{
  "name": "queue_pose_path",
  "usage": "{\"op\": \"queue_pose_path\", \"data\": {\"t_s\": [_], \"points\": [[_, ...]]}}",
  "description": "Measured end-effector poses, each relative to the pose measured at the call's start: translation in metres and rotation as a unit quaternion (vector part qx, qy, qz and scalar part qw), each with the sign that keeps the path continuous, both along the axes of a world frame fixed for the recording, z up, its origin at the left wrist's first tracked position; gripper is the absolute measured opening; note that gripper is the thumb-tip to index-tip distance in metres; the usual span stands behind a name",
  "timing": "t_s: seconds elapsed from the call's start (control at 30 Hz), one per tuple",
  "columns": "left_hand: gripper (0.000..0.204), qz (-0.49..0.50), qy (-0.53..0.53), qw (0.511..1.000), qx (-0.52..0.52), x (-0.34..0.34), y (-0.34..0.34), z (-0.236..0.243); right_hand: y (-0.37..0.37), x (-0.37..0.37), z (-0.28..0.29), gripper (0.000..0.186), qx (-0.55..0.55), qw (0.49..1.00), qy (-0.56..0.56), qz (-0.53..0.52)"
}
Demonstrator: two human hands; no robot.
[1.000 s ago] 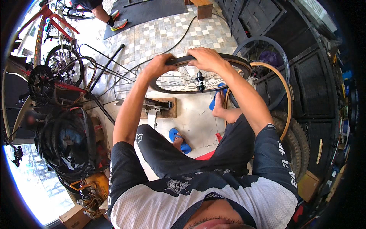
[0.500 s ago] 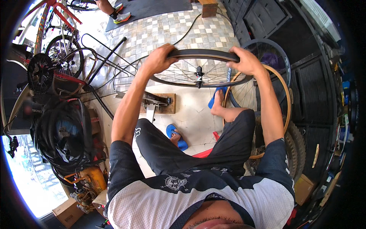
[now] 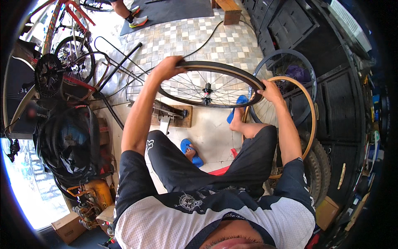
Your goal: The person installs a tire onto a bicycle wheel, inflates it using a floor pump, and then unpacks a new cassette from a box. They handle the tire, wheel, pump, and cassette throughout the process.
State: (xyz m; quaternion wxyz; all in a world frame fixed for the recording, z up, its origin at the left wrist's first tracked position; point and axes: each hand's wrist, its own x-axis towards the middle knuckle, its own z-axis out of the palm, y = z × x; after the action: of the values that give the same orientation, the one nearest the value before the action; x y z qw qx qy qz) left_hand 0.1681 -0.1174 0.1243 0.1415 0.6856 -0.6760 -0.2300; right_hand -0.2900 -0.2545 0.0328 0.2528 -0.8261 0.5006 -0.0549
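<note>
A spoked bicycle wheel with a black rim and a black hub is held up in front of me, tilted, above the tiled floor. My left hand is closed over its far left edge, the fingertips hidden behind the rim. At the right edge my right hand grips the rim, thumb on the near side. Below the wheel's left part stands a metal stand on a wooden block, apart from it.
Leaning on the right are a tan-rimmed wheel, a dark-rimmed wheel and black cabinets. At left are bicycles, a bundle of black tyres and a yellow machine. Another person's leg shows at the back.
The wheel has tilted, its right side coming down and nearer. My right hand has moved down along the rim with it; the left still holds the far left part.
</note>
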Motion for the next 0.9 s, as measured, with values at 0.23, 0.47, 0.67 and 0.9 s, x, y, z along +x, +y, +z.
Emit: {"op": "queue_pose_path", "data": {"t_s": [0.23,0.47,0.67,0.9], "points": [[0.039,-0.024,0.086,0.993,-0.080,-0.004,0.004,-0.020,0.007,0.080,0.050,0.051,-0.130,0.966,-0.159,0.156],[0.037,-0.066,0.009,0.993,-0.097,-0.008,-0.003,-0.017,0.017,0.151,0.106,0.042,-0.097,0.963,-0.023,0.249],[0.036,-0.076,0.006,0.995,-0.068,-0.010,0.001,-0.015,0.014,0.158,0.115,0.033,-0.035,0.964,0.019,0.263],[0.033,-0.054,-0.024,0.994,-0.091,-0.017,-0.002,-0.014,0.025,0.159,0.117,0.034,-0.088,0.974,0.001,0.207]]}}
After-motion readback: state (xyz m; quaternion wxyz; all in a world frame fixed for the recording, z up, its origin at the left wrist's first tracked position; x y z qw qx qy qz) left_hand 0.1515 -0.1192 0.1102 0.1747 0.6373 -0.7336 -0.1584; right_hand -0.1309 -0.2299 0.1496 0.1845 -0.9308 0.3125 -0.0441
